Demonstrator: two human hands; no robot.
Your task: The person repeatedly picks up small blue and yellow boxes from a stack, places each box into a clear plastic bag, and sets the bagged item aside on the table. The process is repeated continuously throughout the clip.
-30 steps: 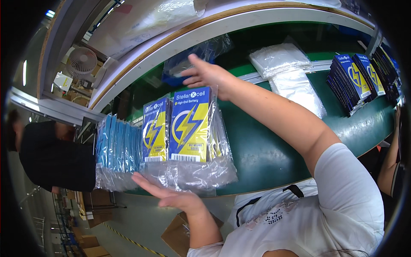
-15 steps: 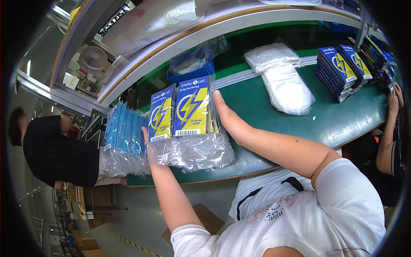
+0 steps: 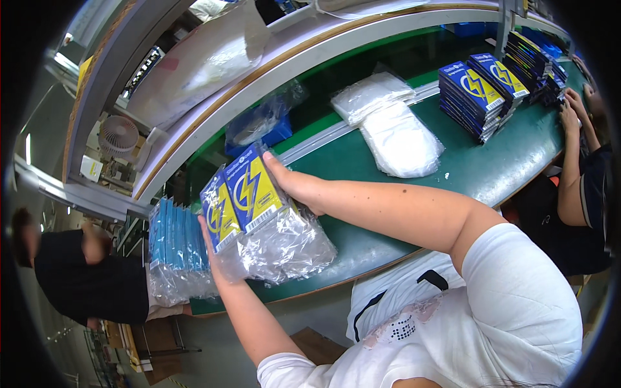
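Note:
Two side-by-side stacks of flat blue-and-yellow battery boxes [image 3: 259, 194] in clear plastic bags are squeezed between my hands, tilted, their loose bag ends crumpled toward me. My left hand [image 3: 216, 253] presses on their left side, its fingers partly hidden behind the bags. On the other side my right hand [image 3: 296, 185] lies along the edge, thumb up near the top corner. Just left of my left hand stands a row of light-blue bagged packs [image 3: 173, 234] on the green table [image 3: 362, 226], their bag ends also facing me.
A pile of clear plastic bags [image 3: 401, 139] lies mid-table. Behind the held boxes sits a blue bin [image 3: 278, 131] with plastic in it. Stacks of unbagged boxes [image 3: 471, 97] stand at the right, near a co-worker's hands [image 3: 570, 110]. Another person [image 3: 90, 278] is at the far left. A shelf [image 3: 362, 26] overhangs the back.
My hands have shifted the bagged boxes left, closer to the light-blue row, and the boxes now lean more. The whole view has also swung, so the table's things appear further left.

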